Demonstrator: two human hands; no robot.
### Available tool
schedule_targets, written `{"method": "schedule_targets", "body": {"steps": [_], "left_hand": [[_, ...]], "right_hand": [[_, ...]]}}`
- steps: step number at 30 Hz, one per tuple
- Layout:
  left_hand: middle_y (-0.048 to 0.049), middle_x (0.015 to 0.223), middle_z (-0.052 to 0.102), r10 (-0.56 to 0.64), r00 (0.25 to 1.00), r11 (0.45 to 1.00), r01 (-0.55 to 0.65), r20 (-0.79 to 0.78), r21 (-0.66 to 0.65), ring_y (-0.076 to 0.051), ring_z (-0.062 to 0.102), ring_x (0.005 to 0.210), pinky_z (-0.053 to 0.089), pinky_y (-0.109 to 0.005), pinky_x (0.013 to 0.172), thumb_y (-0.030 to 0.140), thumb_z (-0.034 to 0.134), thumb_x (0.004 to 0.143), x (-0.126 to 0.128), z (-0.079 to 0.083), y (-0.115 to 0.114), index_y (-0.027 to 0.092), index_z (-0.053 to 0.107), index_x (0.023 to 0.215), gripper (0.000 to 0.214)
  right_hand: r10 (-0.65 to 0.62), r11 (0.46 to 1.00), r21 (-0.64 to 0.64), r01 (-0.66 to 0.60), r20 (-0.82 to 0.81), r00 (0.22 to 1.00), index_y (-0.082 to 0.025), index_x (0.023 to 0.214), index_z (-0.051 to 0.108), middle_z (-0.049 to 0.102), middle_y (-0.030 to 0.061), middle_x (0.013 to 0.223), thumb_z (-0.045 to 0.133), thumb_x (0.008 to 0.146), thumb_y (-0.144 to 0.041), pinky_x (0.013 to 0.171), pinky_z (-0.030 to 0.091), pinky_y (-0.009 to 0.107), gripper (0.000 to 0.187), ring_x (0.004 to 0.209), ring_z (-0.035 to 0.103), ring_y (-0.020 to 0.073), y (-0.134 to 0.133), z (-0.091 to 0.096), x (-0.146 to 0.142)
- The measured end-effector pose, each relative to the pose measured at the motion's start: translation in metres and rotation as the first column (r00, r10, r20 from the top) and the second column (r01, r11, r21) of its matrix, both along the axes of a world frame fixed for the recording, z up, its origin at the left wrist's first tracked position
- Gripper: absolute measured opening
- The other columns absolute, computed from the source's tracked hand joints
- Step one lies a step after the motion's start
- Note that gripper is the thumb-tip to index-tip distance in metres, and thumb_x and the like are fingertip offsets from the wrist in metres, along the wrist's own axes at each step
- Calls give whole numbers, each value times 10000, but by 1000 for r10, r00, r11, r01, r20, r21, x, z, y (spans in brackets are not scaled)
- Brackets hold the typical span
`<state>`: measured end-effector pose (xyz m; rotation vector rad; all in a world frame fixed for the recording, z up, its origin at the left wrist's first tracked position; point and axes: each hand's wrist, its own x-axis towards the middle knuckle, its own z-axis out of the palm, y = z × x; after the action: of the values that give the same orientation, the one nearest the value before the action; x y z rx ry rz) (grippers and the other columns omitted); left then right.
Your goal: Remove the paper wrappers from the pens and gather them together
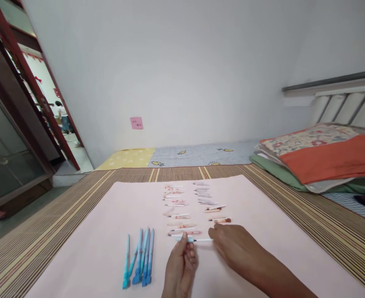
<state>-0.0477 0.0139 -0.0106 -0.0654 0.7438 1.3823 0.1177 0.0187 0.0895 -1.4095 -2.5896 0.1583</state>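
Observation:
My left hand (181,265) is closed, with thumb and fingers pinching a light-blue pen barrel (187,239). A thin white pen refill (203,240) runs from the barrel's right end to the fingers of my right hand (232,244), which are closed on its far end. Whether the refill sits inside the barrel cannot be made out. Left of my hands lie several blue and turquoise pens (144,254), side by side. Just beyond them is a column of pinkish pen parts and refills (180,226). Grey-lilac pens (203,190) and brown-tipped pens (221,220) form another column to its right.
Everything lies on a pale pink sheet (92,244) over a striped mat (61,207). Folded orange and green bedding (328,159) is stacked at the right, near a radiator (350,107). A pink note (136,123) sticks to the wall. Through the doorway a person (63,118) stands.

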Motion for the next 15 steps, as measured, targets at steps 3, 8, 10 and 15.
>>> {"method": "schedule_targets", "body": {"steps": [3,8,10,15], "left_hand": [[-10,544,619,-9,999,1000,9,48,8,-53,526,392,416,-127,371,200,726,835,-1,-2,0,126,577,694,218],[-9,572,611,-3,991,1000,0,130,23,-45,524,421,454,-133,427,183,633,904,-6,-6,1,127,573,719,202],[-17,581,612,-5,988,1000,1,151,26,-52,530,430,458,-139,431,191,602,923,-8,-5,1,124,572,718,217],[-25,626,612,-28,982,998,18,186,54,-56,541,470,446,-137,441,156,587,926,-9,2,-2,115,590,757,174]], "right_hand": [[2,1000,12,-2,-9,1000,-206,689,617,663,69,680,559,816,-101,594,342,297,175,614,596,205,7,-6,0],[-7,1000,24,8,-51,999,-219,662,593,652,49,668,561,819,-140,577,317,292,179,579,557,182,11,-2,2],[-3,1000,12,3,8,1000,-215,656,586,656,48,673,546,810,-119,563,294,289,186,580,561,179,8,10,2],[-25,999,-33,25,-2,1000,-212,745,605,700,59,810,478,872,-133,595,309,288,196,718,633,213,-3,27,3]]}}
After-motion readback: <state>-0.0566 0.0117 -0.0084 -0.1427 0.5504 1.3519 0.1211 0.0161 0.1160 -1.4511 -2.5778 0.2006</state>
